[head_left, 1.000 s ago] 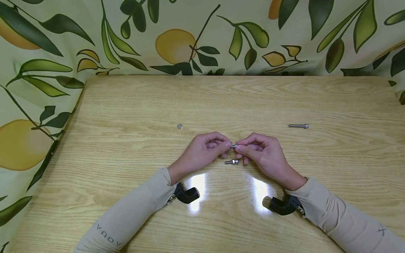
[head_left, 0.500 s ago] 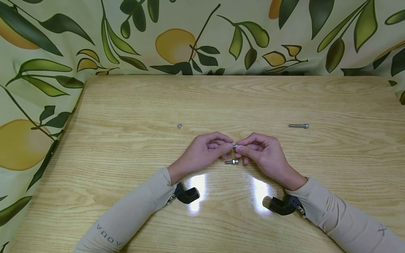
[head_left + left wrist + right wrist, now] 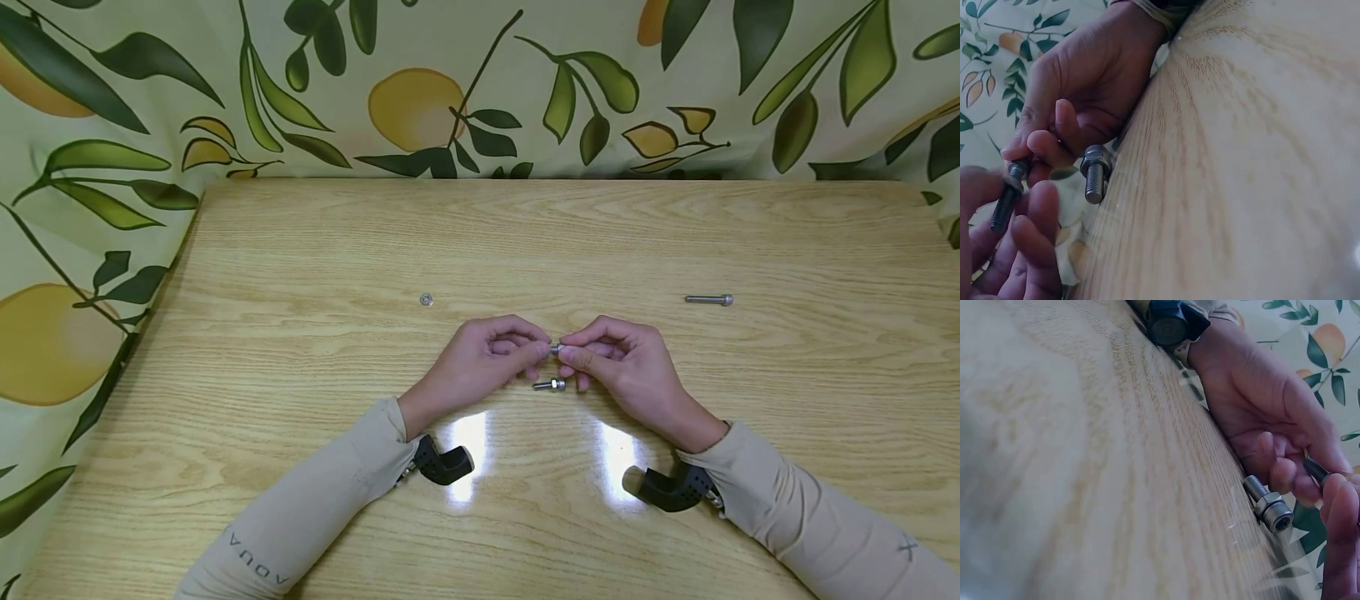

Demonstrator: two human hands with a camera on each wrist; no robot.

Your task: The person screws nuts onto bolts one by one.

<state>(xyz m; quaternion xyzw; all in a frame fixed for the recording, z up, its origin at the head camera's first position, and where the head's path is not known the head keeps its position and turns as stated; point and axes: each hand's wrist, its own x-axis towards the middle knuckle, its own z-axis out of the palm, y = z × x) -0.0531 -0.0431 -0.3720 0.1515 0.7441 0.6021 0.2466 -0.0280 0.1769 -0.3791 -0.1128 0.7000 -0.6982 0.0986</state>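
Note:
Between the two hands is a metal bolt (image 3: pixel 1003 211) with a nut (image 3: pixel 1014 182) on its thread, close to the head. My left hand (image 3: pixel 498 354) pinches the nut with thumb and fingers. The bolt's head is pinched in my right hand (image 3: pixel 626 358), which mostly covers it in the head view. In the right wrist view the bolt's dark threaded end points toward the left palm. Just below the hands, a second bolt with its own nut (image 3: pixel 549 384) lies on the table.
A loose nut (image 3: pixel 426 299) lies beyond the left hand, and a loose bolt (image 3: pixel 708 300) at the right. The wooden table (image 3: pixel 337 250) meets a leaf-and-fruit patterned cloth (image 3: pixel 300 83) at its back and left edges. Each wrist carries a black camera mount (image 3: pixel 444 462).
My left fingertips have shifted slightly to the right, closer to the right hand, leaving a little less of the bolt showing between them. The right hand and the things on the table stay put.

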